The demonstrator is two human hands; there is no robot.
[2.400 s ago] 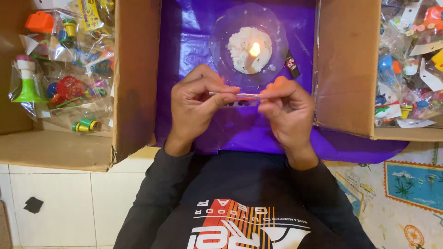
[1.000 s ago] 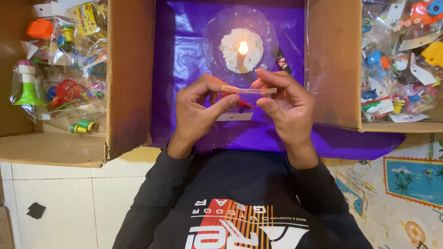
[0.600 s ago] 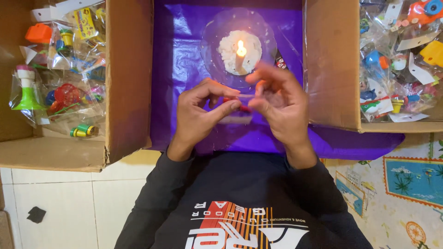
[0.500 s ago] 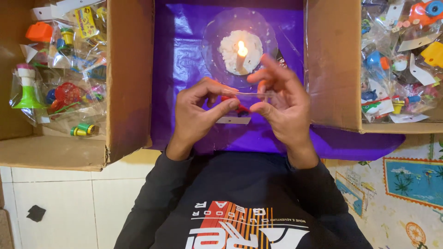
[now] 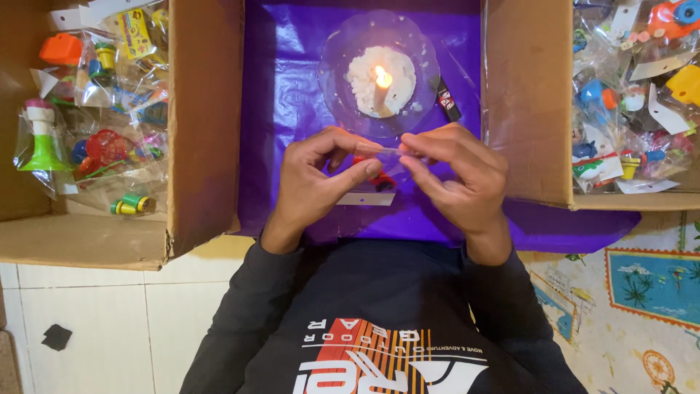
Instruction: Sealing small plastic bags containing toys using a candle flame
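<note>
Two hands hold one small clear plastic bag (image 5: 379, 171) between them, above a purple sheet (image 5: 284, 95). The bag is thin and see-through, with a small red toy (image 5: 378, 177) inside and a white card strip (image 5: 367, 198) at its lower edge. Its top edge is stretched flat between the fingertips, just below a lit candle (image 5: 382, 82).

The left hand (image 5: 317, 179) pinches the bag's top edge between thumb and forefinger, its other fingers curled under. The right hand (image 5: 456, 175) pinches the same edge from the other side, fingers bent inward. Both wrists point toward the person's body, in dark sleeves.

The candle is a short stub in a pool of white wax, standing on a round clear dish (image 5: 343, 44). A small dark lighter (image 5: 446, 101) lies just beside the dish. The purple sheet is glossy and creased. On each side stands an open cardboard box, left (image 5: 197, 124) and right (image 5: 525, 102), both filled with bagged coloured plastic toys.
</note>
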